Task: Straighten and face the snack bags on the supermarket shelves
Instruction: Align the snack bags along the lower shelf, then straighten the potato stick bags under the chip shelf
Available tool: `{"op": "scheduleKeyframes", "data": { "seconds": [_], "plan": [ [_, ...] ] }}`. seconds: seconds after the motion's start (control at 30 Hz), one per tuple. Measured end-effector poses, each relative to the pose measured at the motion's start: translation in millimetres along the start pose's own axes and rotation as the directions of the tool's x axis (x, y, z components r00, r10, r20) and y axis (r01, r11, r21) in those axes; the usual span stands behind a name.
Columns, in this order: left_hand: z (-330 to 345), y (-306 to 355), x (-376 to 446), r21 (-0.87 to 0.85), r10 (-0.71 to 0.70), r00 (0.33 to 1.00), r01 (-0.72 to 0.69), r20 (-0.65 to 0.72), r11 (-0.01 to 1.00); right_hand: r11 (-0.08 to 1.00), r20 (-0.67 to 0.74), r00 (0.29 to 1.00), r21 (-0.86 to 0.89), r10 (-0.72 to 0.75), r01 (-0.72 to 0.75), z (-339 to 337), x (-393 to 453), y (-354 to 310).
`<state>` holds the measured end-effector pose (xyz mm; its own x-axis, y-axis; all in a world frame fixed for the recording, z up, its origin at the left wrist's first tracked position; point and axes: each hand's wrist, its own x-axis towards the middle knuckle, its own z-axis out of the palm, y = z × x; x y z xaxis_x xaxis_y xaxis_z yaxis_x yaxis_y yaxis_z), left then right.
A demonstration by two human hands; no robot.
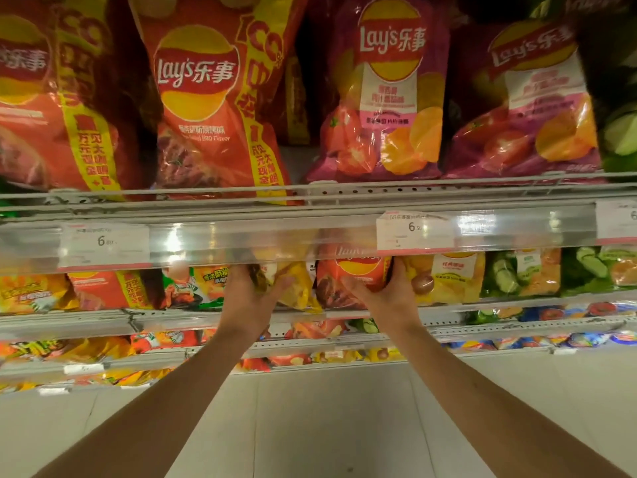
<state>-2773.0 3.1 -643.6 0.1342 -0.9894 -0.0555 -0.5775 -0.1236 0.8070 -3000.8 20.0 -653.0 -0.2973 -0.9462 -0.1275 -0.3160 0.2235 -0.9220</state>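
Observation:
On the second shelf, under the price rail, my left hand (253,298) grips a yellow chip bag (296,288), thumb across its front and fingers behind its left edge. Beside it, my right hand (386,293) holds an orange-red Lay's BBQ bag (348,281), thumb on its front and fingers round its right side. Both bags stand upright, tops hidden by the rail. Above, the top shelf carries large orange Lay's bags (203,98) leaning left and purple tomato Lay's bags (386,98).
A clear price rail (262,239) with white tags crosses the view just above my hands. More yellow, green and orange bags fill the second shelf on both sides. Lower shelves (310,343) jut out below my wrists. Pale floor tiles lie beneath.

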Motion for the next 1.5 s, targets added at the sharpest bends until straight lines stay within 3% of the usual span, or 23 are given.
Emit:
{"op": "scheduleKeyframes", "data": {
  "seconds": [0.23,0.4,0.53,0.8,1.1,1.27,1.5],
  "plan": [
    [-9.1,-6.5,31.4,-0.168,-0.086,0.957,0.137,0.278,0.976,0.994,0.107,0.991,-0.08,0.086,-0.077,10.3,25.0,14.6],
    [-20.0,-8.7,43.5,-0.028,-0.254,0.867,0.294,0.428,0.955,0.995,0.069,0.995,-0.064,0.076,-0.071,13.2,29.1,17.4],
    [-25.4,-5.7,41.7,-0.044,-0.233,0.849,0.287,0.474,0.957,0.997,0.027,0.998,-0.054,0.054,-0.053,13.5,27.9,18.1],
    [-29.7,-7.2,40.0,-0.023,-0.324,0.848,0.367,0.42,0.93,0.999,0.018,1.0,-0.038,-0.023,0.024,18.2,13.4,2.7],
    [-28.9,0.0,28.6,-0.186,-0.241,0.882,0.338,0.406,0.923,0.992,-0.012,0.998,-0.111,-0.064,0.062,0.9,-13.8,-13.1],
    [-15.8,3.9,18.8,-0.338,-0.214,0.946,0.29,0.244,0.895,0.999,0.052,0.999,-0.037,-0.011,0.012,-22.5,-21.6,-7.2],
    [2.6,6.1,6.4,-0.34,-0.229,0.971,0.237,0.064,0.91,0.997,0.218,0.975,-0.077,0.044,-0.028,-63.5,-12.7,3.8]
  ]
}}
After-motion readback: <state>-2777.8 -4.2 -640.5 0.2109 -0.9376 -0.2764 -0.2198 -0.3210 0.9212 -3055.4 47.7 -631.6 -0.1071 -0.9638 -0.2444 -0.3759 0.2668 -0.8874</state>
